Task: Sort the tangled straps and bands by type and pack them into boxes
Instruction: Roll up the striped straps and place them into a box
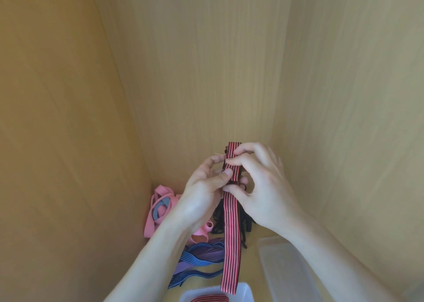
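A: How much room are the hands getting in there?

B: Not much; wooden panels are closing in at the left, back and right, and everything is sitting in the narrow corner at the bottom; a clear box is standing along the right wall and a white box is lying nearest, cut off by the lower edge.

A: And what are the hands doing?

B: Both are holding one red-and-black striped strap up above the pile; the left hand is pinching it between its thumb and curled fingers, and the right hand is curling its fingers over the front near the top; the strap is hanging straight down, its lower end reaching over the white box's rim.

A: Anything getting lost from view?

B: The hands are covering whatever dark fitting is sitting on the strap between them; the forearms are hiding part of the pile; I cannot tell what is lying in the clear box.

A: And the rest of it?

B: Smooth pink bands are looping around a grey one in the left corner; thin black straps are bunching behind the held strap; ribbed blue and purple straps are crossing flat in front; a second red striped strap is showing inside the white box.
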Tool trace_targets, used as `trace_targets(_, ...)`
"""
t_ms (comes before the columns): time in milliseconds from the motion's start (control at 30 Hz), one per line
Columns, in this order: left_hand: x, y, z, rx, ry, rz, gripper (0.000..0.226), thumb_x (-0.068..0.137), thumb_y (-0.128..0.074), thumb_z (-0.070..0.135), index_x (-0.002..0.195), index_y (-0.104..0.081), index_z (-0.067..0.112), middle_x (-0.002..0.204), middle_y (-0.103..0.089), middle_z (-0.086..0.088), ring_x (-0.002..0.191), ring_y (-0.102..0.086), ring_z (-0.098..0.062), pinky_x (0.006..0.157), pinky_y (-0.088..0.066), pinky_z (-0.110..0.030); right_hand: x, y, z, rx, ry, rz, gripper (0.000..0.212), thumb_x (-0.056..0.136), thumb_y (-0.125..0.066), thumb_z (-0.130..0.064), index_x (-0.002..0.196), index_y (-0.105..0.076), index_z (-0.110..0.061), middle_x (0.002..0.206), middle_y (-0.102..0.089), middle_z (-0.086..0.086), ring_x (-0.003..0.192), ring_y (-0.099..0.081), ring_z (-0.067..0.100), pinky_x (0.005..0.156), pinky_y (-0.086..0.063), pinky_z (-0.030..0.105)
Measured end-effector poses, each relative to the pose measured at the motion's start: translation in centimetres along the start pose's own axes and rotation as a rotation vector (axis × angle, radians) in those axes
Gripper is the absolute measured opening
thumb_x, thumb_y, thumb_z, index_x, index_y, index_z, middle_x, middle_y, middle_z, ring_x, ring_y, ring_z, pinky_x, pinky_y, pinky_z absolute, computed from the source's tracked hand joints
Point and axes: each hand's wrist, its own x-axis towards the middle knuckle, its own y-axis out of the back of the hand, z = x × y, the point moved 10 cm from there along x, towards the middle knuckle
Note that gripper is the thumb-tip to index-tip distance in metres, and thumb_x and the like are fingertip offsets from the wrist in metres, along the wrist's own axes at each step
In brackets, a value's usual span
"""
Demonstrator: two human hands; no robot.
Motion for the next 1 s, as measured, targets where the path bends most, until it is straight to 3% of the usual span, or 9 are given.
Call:
trace_targets(100, -0.1, 0.0, -0.1, 0.009, 0.01, 0.012, 0.037, 0.098, -0.052, -0.006, 0.132, -0.045, 0.005, 0.096, -0.066, -0.018, 0.087, -0.068, -0.03, 0.079, -0.059, -0.038, -0.1, -0.1, 0.8, 0.15, -0.039, -0.034, 0.039, 0.077, -0.079, -0.03, 0.112, -0.062, -0.027, 0.128, -0.046, -0.015, 0.123, -0.048, 0.011, 0.106, -0.04, 0.037)
trace_targets(167, -0.2, -0.2, -0.1, 0.04, 0.023, 0.01, 0.039, 0.1, -0.045, -0.009, 0.136, -0.043, 0.005, 0.104, -0.068, -0.02, 0.091, -0.065, -0.032, 0.082, -0.057, -0.041, -0.1, 0.4, 1.6, 0.264, -0.085, 0.002, 0.045, 0.078, -0.079, -0.023, 0.118, -0.059, -0.029, 0.129, -0.046, -0.014, 0.126, -0.049, 0.009, 0.106, -0.039, 0.022)
trace_targets(267, -0.2, -0.7, -0.1, 0.111, 0.015, -0.006, 0.04, 0.1, -0.043, -0.01, 0.137, -0.042, 0.004, 0.117, -0.064, -0.029, 0.088, -0.063, -0.031, 0.081, -0.057, -0.039, 0.1, 0.7, 3.5, 0.431, -0.226, 0.033, 0.051, 0.086, -0.074, -0.02, 0.133, -0.053, -0.027, 0.132, -0.049, -0.007, 0.125, -0.05, 0.002, 0.093, -0.042, 0.006)
trace_targets(367, -0.3, -1.2, -0.2, 0.163, 0.009, -0.04, 0.039, 0.101, -0.041, -0.009, 0.138, -0.043, 0.003, 0.101, -0.059, -0.022, 0.078, -0.064, -0.025, 0.077, -0.057, -0.033, 0.4, -0.2, 5.3, 0.58, -0.377, -0.043, 0.039, 0.099, -0.061, -0.021, 0.138, -0.057, -0.025, 0.132, -0.06, -0.006, 0.12, -0.058, 0.003, 0.099, -0.046, 0.02)
trace_targets(467, -0.5, -1.2, -0.5, 0.231, 0.028, -0.068, 0.039, 0.101, -0.04, -0.008, 0.137, -0.049, 0.003, 0.092, -0.066, -0.014, 0.075, -0.062, -0.023, 0.075, -0.054, -0.03, 0.6, -1.0, 5.9, 0.745, -0.426, -0.125, 0.03, 0.102, -0.054, -0.021, 0.13, -0.065, -0.02, 0.113, -0.073, 0.0, 0.104, -0.068, 0.006, 0.088, -0.05, 0.017)
trace_targets(533, -0.6, -1.2, -0.6, 0.255, 0.046, -0.092, 0.039, 0.101, -0.04, -0.006, 0.138, -0.052, 0.002, 0.088, -0.063, -0.019, 0.071, -0.057, -0.023, 0.072, -0.05, -0.029, 0.5, -1.6, 5.9, 0.876, -0.448, -0.201, 0.033, 0.098, -0.055, -0.026, 0.127, -0.067, -0.016, 0.107, -0.075, 0.007, 0.1, -0.07, 0.014, 0.085, -0.051, 0.021)
trace_targets(667, -0.9, -1.7, -0.2, 0.204, 0.065, -0.162, 0.047, 0.089, -0.044, -0.001, 0.134, -0.051, -0.008, 0.094, -0.066, -0.019, 0.065, -0.056, -0.02, 0.063, -0.047, -0.027, 0.2, -2.1, 6.0, 1.038, -0.462, -0.308, 0.034, 0.09, -0.065, -0.027, 0.118, -0.07, -0.008, 0.109, -0.073, 0.014, 0.097, -0.065, 0.026, 0.08, -0.051, 0.027)
trace_targets(800, -0.9, -2.3, -0.2, 0.124, 0.087, -0.205, 0.053, 0.083, -0.045, -0.005, 0.135, -0.041, -0.009, 0.115, -0.061, -0.036, 0.064, -0.052, -0.026, 0.059, -0.047, -0.03, 0.6, -2.3, 5.7, 1.141, -0.446, -0.31, 0.032, 0.081, -0.074, -0.032, 0.103, -0.073, -0.008, 0.1, -0.068, 0.019, 0.083, -0.057, 0.025, 0.067, -0.048, 0.027)
trace_targets(1000, -0.7, -1.9, -0.4, 0.1, 0.106, -0.232, 0.053, 0.085, -0.047, -0.005, 0.138, -0.039, -0.006, 0.104, -0.062, -0.033, 0.062, -0.053, -0.025, 0.062, -0.048, -0.031, 0.6, -2.8, 5.4, 1.275, -0.459, -0.321, 0.018, 0.078, -0.074, -0.03, 0.091, -0.074, -0.016, 0.092, -0.067, 0.01, 0.079, -0.056, 0.018, 0.066, -0.045, 0.024)
